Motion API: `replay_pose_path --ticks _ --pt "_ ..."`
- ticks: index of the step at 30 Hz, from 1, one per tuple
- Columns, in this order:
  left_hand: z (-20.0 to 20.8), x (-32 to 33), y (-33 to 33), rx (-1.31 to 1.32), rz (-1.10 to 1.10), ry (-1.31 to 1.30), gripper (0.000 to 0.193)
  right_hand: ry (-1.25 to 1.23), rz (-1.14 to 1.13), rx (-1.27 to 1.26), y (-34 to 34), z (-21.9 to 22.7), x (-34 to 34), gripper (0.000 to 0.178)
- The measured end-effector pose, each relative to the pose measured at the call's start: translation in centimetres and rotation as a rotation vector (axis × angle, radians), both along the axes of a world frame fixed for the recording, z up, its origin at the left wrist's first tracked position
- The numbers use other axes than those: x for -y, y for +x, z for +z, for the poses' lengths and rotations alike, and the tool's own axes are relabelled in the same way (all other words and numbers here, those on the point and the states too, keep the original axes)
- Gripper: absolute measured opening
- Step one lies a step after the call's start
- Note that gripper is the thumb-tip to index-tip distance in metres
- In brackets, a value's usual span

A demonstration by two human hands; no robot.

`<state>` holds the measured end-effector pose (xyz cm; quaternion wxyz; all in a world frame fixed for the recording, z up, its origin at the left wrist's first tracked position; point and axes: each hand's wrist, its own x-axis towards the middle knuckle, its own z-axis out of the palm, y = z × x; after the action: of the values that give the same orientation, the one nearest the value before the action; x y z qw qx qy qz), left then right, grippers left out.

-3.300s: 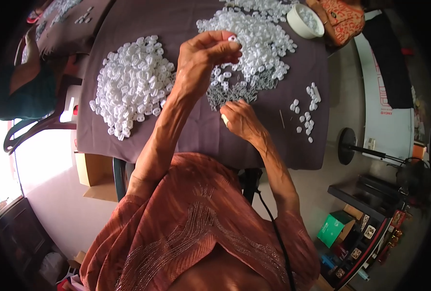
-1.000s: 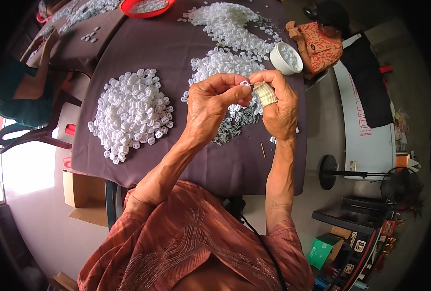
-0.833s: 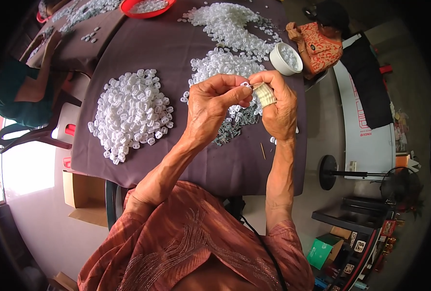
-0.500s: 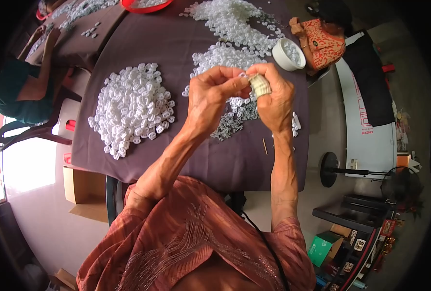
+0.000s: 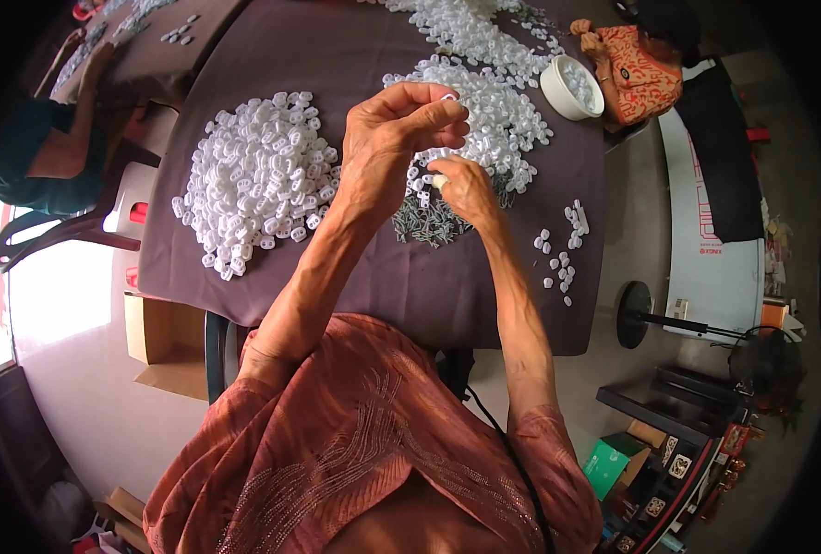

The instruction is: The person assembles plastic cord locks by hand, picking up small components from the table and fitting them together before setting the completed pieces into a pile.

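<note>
Parting from left hand [image 5: 387, 134], right hand [image 5: 470, 192] nears grey pieces [image 5: 426, 224].

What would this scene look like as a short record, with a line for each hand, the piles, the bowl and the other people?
Left hand: pinches a small white piece
Right hand: at the small grey pieces; pale cover on one digit; grip unclear
Piles: white pieces at left, more beyond the hands
Bowl: white bowl, pale pieces inside
People: orange patterned top at far right; dark green top at left
</note>
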<state>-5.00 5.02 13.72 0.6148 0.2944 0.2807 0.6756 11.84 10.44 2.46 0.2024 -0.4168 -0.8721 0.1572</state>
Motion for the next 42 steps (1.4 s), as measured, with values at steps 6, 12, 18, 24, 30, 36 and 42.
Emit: replay_pose_path --ticks 6,12,18,24,30,36,42 --pt "-0.3 0.0 -0.2 -0.026 0.015 -0.019 0.013 -0.018 -0.043 0.103 -0.8 -0.9 0.3 0.023" --pt "-0.4 -0.2 0.2 -0.034 0.001 -0.031 0.014 -0.458 -0.162 -0.423 1.2 2.4 0.0 0.006" --pt "-0.5 0.2 0.5 -0.008 -0.056 -0.066 0.016 -0.716 0.011 -1.234 1.1 10.0 1.8 0.010" --pt "0.2 1.0 1.8 0.006 -0.125 -0.062 0.014 -0.735 0.051 -1.313 0.9 12.0 3.2 0.020" --pt "0.7 1.4 1.9 -0.037 -0.077 -0.038 0.013 -0.380 -0.020 -0.764 1.1 15.2 4.5 0.018" --pt "0.9 1.6 2.4 -0.110 -0.060 0.020 0.013 -0.061 -0.081 -0.450 0.7 16.4 4.9 0.026" --pt "1.0 1.8 2.7 -0.027 -0.076 0.034 0.013 -0.055 -0.112 -0.671 0.2 15.4 5.2 0.023"
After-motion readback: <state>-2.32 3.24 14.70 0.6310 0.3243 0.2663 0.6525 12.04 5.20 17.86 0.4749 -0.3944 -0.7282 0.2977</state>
